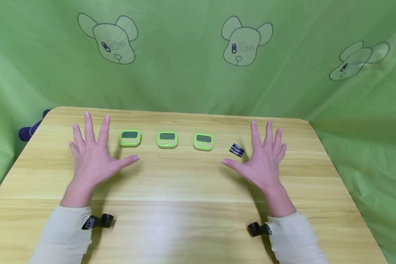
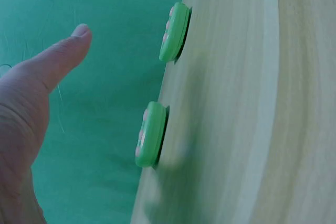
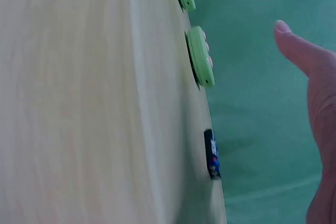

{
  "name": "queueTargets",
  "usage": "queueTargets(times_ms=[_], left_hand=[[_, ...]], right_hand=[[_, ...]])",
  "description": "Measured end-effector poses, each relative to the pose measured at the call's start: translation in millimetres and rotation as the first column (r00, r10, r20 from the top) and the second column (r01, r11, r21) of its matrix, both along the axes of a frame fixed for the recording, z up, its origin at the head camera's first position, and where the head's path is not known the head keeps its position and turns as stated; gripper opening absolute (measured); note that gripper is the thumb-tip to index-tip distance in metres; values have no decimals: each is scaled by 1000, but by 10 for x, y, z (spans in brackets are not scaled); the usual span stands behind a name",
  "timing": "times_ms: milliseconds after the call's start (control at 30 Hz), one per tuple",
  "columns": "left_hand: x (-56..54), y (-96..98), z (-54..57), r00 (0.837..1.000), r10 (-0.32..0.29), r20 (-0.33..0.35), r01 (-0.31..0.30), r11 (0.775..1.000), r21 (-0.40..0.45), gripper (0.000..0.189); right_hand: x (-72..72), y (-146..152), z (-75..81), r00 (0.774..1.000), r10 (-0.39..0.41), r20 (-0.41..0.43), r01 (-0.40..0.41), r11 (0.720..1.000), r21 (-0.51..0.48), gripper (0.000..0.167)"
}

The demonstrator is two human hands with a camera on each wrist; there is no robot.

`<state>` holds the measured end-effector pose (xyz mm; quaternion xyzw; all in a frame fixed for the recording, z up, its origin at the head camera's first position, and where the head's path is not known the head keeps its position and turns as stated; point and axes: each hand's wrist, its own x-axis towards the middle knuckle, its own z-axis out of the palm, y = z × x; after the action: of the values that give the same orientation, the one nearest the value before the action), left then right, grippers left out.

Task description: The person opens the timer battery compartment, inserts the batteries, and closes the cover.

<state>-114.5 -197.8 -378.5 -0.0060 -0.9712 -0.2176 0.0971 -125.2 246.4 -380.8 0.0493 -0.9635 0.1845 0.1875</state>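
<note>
Head: looks forward and down from above, widest, over tabletop (image 1: 171, 172) | left wrist: looks low and near across to green curtain (image 2: 105, 114), rolled sideways | right wrist: likewise, rolled oppositely | both wrists: share middle timer (image 2: 175, 32), right timer (image 3: 201, 56)

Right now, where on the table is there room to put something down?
The biggest bare patch of table is between the left sleeve and the right sleeve, nearer than the timers. Another lies between the right fingers and the table's right edge. It's crowded farther back, where three timers and the batteries line up.
</note>
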Motion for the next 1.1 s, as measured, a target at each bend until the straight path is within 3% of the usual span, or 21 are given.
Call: queueTargets(times_ms=[200,333,433,600,767,967,1100], left_hand=[[-42,-59,-72,998,-24,-54,32,988,151,135],[-108,-101,-123,996,-45,-78,64,962,265,131],[-160,-132,-153,996,-51,-75,73,939,337,128],[-240,-198,-182,997,-49,-57,68,908,412,123],[-342,-265,-213,996,-52,-67,79,863,499,117],[-425,-353,-239,998,-55,-9,51,829,557,115],[-466,-403,-264,995,-74,67,21,810,585,113]], right_hand=[[-61,-287,-2,976,69,-206,-93,989,-111,120],[-171,-635,-4,929,140,-341,-204,966,-160,111],[-249,-951,10,898,200,-391,-292,937,-192,104],[-330,-1464,74,883,288,-370,-392,886,-246,98],[-411,-1858,68,879,354,-320,-452,833,-321,95],[-485,-2240,-41,885,436,-162,-462,779,-425,95],[-499,-2457,-124,886,462,-47,-428,774,-467,94]])
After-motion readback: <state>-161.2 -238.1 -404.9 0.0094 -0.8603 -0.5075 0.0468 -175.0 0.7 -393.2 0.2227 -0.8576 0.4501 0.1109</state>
